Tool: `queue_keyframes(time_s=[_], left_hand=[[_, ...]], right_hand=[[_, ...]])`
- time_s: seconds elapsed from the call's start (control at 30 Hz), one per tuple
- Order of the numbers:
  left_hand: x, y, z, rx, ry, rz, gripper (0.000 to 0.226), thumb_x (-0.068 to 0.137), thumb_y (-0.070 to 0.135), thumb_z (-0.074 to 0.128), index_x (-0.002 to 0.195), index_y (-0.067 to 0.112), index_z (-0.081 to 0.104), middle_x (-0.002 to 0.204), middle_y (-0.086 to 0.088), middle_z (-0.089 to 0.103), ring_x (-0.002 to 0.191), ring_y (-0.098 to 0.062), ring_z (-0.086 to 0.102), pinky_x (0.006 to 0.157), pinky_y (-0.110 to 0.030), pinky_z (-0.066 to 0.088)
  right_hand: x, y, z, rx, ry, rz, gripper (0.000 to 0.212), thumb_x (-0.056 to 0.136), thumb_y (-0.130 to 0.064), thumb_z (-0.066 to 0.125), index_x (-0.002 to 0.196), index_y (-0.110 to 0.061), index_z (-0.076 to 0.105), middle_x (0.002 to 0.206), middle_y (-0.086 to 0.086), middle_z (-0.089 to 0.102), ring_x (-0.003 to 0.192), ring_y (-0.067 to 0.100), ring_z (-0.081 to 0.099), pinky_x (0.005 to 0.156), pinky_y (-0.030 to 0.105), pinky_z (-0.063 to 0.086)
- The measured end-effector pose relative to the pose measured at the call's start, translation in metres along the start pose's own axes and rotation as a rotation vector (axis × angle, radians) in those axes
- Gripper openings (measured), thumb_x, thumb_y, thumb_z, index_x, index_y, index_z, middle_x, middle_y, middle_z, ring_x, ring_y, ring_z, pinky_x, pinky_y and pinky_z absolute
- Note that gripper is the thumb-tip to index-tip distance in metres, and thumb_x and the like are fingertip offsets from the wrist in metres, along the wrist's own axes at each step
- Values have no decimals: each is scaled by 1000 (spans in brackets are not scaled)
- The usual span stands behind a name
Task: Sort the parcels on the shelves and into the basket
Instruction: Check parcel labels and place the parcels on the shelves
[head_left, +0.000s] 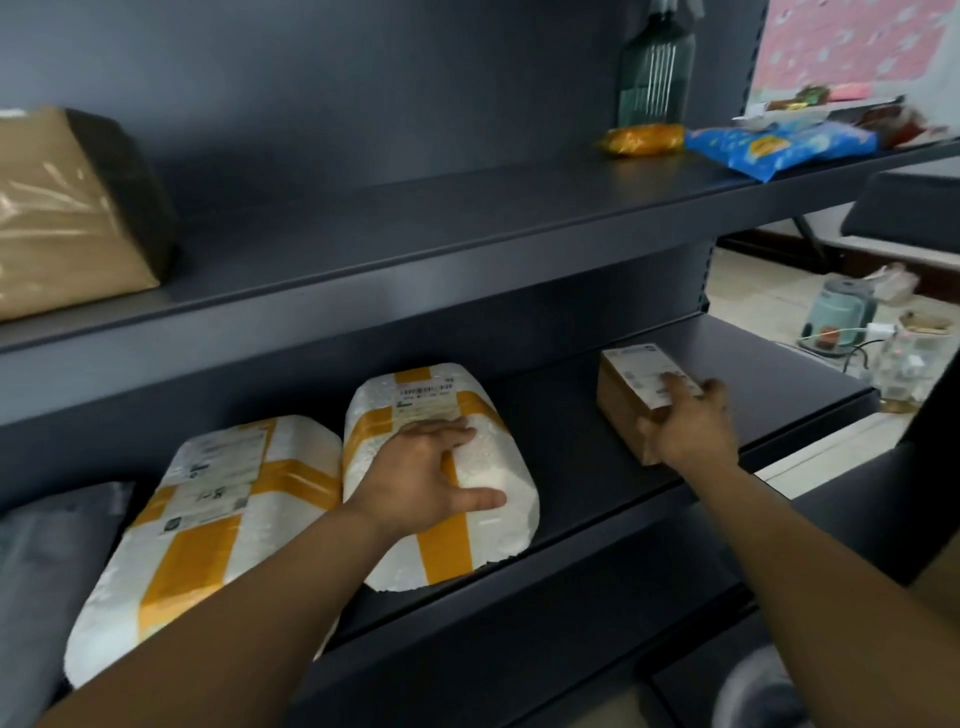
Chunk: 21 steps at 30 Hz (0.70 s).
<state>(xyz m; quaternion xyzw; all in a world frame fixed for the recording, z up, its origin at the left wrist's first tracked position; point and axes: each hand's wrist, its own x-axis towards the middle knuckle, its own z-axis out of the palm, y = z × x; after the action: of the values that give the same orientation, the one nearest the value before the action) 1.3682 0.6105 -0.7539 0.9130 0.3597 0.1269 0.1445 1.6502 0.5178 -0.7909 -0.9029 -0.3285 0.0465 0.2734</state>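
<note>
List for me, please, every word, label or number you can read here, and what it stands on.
Nothing is legible; every print is blurred or too small.
Right white foam parcel: label with a barcode, unreadable.
Left white foam parcel: several printed labels, unreadable.
Small cardboard box: white label, unreadable, partly under the right hand.
Blue snack bag: yellow logo, unreadable.

The lower shelf (571, 447) holds a long white parcel (208, 519), a short white parcel (498, 467), a brown box (621, 400), maybe a grey bag (47, 561).
</note>
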Motion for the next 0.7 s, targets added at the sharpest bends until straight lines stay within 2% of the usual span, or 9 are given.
queue_keyframes(time_s=[0.17,0.33,0.43,0.53,0.6,0.7], left_hand=[[-1,3,0,19,-10,-14,89,66,64,71,141,27,41,150,12,33,138,-8,28,112,-20,16],[-4,7,3,70,57,-64,88,71,68,64,144,27,37,152,10,32,139,-10,26,113,-23,16],[-4,7,3,80,51,-69,90,72,69,62,145,25,34,153,7,29,140,-12,24,115,-25,16],[-4,5,1,88,4,-57,91,74,68,60,147,23,31,156,5,24,142,-13,20,117,-26,13],[-3,5,-1,89,-29,-47,90,76,66,59,148,22,28,156,4,22,143,-14,19,116,-26,12],[-6,3,-9,31,-76,-31,80,87,58,52,150,19,21,157,1,20,143,-15,19,115,-25,13]], right_hand=[[-30,-18,10,65,-2,-131,71,80,-35,69,142,-23,37,142,17,19,124,41,31,98,45,39],[-64,-37,20,94,-41,-248,77,77,-44,72,143,-26,36,141,12,19,125,36,33,99,42,40],[-73,-47,23,76,-85,-240,81,77,-48,71,145,-26,32,140,10,19,125,34,32,99,43,41],[-77,-52,23,25,-101,-228,85,78,-55,66,147,-26,26,145,11,11,129,36,25,106,46,35],[-82,-59,22,-27,-43,-282,83,80,-57,62,147,-23,27,150,13,10,134,37,19,110,50,28],[-96,-79,20,-62,130,-486,67,85,-48,62,141,-17,42,150,16,25,139,38,18,113,58,18]])
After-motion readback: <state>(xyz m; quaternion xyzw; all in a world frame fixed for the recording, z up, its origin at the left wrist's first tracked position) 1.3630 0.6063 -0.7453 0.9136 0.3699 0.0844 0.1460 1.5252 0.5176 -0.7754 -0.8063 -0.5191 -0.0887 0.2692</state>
